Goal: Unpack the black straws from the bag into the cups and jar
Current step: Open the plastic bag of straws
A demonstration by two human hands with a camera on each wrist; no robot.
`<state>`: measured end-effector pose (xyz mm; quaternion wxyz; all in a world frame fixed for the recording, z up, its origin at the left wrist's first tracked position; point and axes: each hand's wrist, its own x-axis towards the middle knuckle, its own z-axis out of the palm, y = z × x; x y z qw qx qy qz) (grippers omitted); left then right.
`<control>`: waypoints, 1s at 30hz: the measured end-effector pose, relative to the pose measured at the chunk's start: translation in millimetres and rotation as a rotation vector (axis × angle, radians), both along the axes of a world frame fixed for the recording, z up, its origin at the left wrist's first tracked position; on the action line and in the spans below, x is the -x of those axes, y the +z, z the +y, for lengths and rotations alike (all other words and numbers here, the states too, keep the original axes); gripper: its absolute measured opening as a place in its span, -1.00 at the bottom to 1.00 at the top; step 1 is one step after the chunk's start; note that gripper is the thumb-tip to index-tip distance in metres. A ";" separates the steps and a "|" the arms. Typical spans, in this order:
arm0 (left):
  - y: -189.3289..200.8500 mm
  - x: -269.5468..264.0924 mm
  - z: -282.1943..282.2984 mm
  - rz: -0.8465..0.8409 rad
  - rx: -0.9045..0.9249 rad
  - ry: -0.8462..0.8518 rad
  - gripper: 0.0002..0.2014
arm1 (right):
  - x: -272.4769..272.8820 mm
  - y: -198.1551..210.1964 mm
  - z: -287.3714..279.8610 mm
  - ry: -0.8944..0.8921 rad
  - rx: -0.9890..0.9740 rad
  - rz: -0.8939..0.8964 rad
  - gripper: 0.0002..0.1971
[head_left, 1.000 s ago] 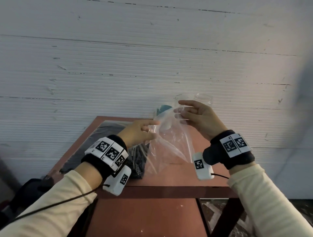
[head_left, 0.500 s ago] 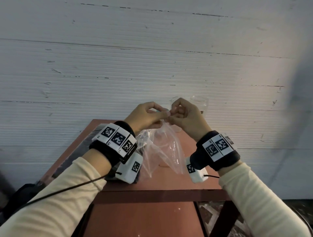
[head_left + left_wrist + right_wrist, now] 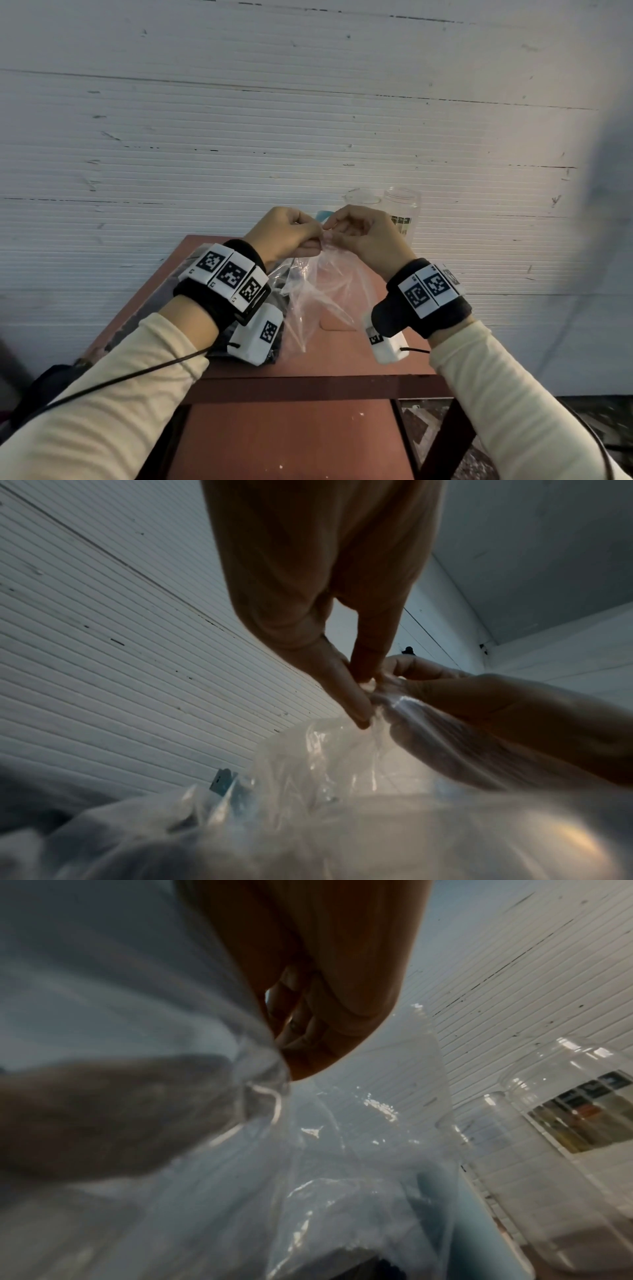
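Note:
A clear plastic bag (image 3: 322, 294) hangs over the red table (image 3: 329, 359), held up by its top edge. My left hand (image 3: 291, 233) and right hand (image 3: 359, 233) meet above it, both pinching the bag's mouth between thumb and fingers. In the left wrist view the bag (image 3: 342, 791) crumples below the pinching fingertips (image 3: 359, 712). Black straws (image 3: 277, 342) show dimly under the left wrist, mostly hidden. A clear jar (image 3: 402, 212) with a label and a clear cup (image 3: 361, 200) stand at the table's far edge; the jar (image 3: 575, 1123) and the cup (image 3: 507, 1164) also show in the right wrist view.
A blue object (image 3: 323, 216) peeks out behind my hands near the cup. A white ribbed wall (image 3: 239, 137) rises right behind the table. A dark sheet (image 3: 137, 318) lies along the table's left side. A lower red shelf (image 3: 291, 442) sits under the front edge.
My hands came together from apart and rose slightly; both now pinch the bag's top at one spot, and the bag hangs narrower beneath them.

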<state>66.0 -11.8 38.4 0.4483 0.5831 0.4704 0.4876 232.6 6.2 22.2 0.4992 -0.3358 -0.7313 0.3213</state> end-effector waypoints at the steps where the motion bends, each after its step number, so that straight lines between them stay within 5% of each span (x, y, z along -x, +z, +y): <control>1: -1.4 0.2 -1.3 -0.018 -0.001 0.010 -0.94 | 0.8 -1.1 -1.6 0.005 -0.009 0.004 -0.86; 19: -16.3 -2.2 -16.6 -0.243 0.055 0.045 -0.84 | 13.0 -22.1 -11.0 -0.164 -0.009 0.025 -0.74; 30: -20.0 5.1 -17.7 -0.217 0.073 0.004 -0.92 | 13.6 -10.0 -19.6 -0.117 0.102 -0.009 -0.92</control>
